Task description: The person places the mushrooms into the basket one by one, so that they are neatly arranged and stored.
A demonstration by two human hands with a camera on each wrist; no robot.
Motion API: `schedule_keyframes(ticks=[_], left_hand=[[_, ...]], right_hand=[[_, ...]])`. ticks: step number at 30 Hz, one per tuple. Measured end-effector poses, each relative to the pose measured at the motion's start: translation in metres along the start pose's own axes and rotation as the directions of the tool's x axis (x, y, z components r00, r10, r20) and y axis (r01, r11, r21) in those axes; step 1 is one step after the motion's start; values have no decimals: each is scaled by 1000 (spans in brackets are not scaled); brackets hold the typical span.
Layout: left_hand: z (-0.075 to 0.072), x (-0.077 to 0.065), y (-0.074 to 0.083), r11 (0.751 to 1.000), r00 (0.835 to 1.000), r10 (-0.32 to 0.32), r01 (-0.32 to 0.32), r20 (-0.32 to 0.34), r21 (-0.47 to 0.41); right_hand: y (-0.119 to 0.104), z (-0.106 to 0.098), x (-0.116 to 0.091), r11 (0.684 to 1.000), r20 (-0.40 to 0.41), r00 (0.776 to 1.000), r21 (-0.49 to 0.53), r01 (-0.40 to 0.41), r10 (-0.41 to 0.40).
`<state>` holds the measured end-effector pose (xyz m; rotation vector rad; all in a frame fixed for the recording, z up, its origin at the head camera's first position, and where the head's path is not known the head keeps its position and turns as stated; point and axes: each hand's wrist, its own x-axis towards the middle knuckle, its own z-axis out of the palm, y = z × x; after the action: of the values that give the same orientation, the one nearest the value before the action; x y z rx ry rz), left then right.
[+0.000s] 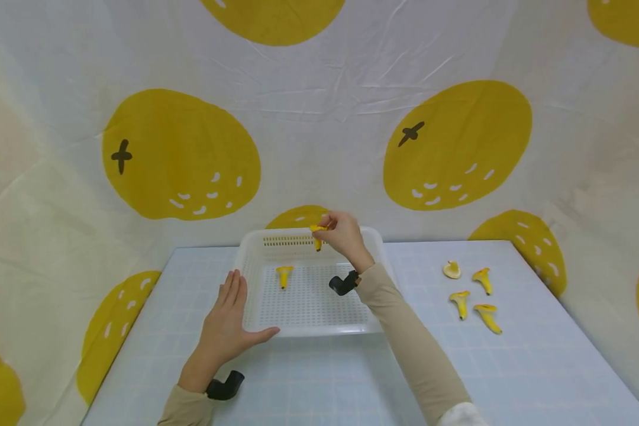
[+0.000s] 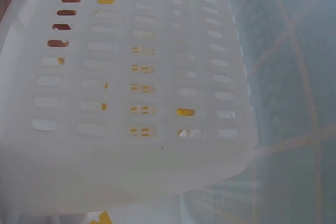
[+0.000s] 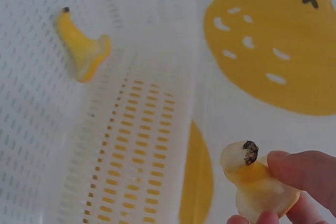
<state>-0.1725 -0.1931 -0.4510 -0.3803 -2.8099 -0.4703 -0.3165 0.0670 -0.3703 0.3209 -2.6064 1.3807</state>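
Observation:
Near the back rim of a white plastic basket, my right hand pinches a yellow trumpet-shaped mushroom between thumb and fingers. In the right wrist view the held mushroom shows a dark stem end. Another yellow mushroom lies inside the basket, left of its middle; the right wrist view also has this mushroom. My left hand rests against the basket's left front corner, fingers straight and thumb spread along the front. The left wrist view is filled by the basket's slotted wall.
On the table to the right of the basket lie several more mushrooms, one of them a pale round piece. Behind the table hangs a white cloth printed with large yellow fruits.

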Motion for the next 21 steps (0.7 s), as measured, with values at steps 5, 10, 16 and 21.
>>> schedule_keyframes(ticks=[5, 10, 16, 21], left_hand=[[0, 0, 1, 1000, 1000, 7, -7, -9, -5], [1, 0, 0, 1000, 1000, 8, -8, -14, -1], [2, 0, -1, 1000, 1000, 15, -15, -17, 16], [2, -1, 0, 1000, 1000, 10, -10, -23, 13]], right_hand=[[14, 13, -1, 997, 56, 997, -52, -51, 54], [25, 24, 1, 990, 103, 992, -124, -66, 79], [33, 34, 1, 978, 148, 984, -196, -69, 99], [42, 43, -1, 961, 173, 979, -270, -58, 107]])
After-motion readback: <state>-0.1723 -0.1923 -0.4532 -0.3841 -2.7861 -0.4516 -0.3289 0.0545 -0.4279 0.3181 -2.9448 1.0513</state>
